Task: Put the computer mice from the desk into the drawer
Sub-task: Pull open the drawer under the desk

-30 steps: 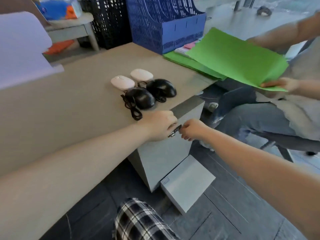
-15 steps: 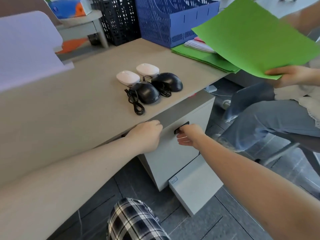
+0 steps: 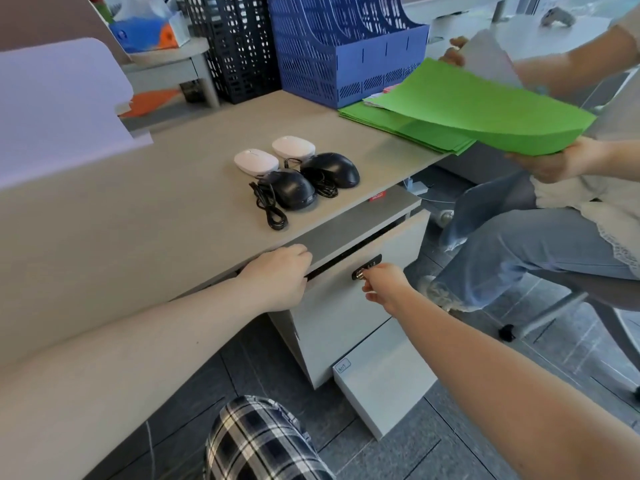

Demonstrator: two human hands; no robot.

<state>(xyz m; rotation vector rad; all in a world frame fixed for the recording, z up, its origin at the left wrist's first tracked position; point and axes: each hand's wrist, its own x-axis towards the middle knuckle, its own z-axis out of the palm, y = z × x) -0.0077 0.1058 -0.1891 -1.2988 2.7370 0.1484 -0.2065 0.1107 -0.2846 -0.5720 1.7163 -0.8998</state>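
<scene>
Two white mice [image 3: 256, 161] [image 3: 293, 147] and two black corded mice [image 3: 293, 193] [image 3: 330, 169] lie bunched on the beige desk [image 3: 145, 216] near its front edge. Below them stands a grey drawer cabinet [image 3: 349, 306] with its top drawer pulled out a crack. My left hand [image 3: 277, 277] curls over the drawer's top edge at the dark gap. My right hand [image 3: 384, 284] pinches a small key in the black lock plate [image 3: 366, 267] on the drawer front.
Another person sits at the right, holding green paper sheets [image 3: 478, 109] over a green stack. Blue [image 3: 343, 50] and black [image 3: 235, 46] file racks stand at the desk's back. A grey box [image 3: 384, 379] lies on the floor by the cabinet. My plaid-clad knee [image 3: 263, 441] is below.
The view has pulled back and up. A dark gap now shows at the drawer's top. My left hand has shifted left along the drawer's edge; my right hand stays at the lock. The other person's green sheets moved.
</scene>
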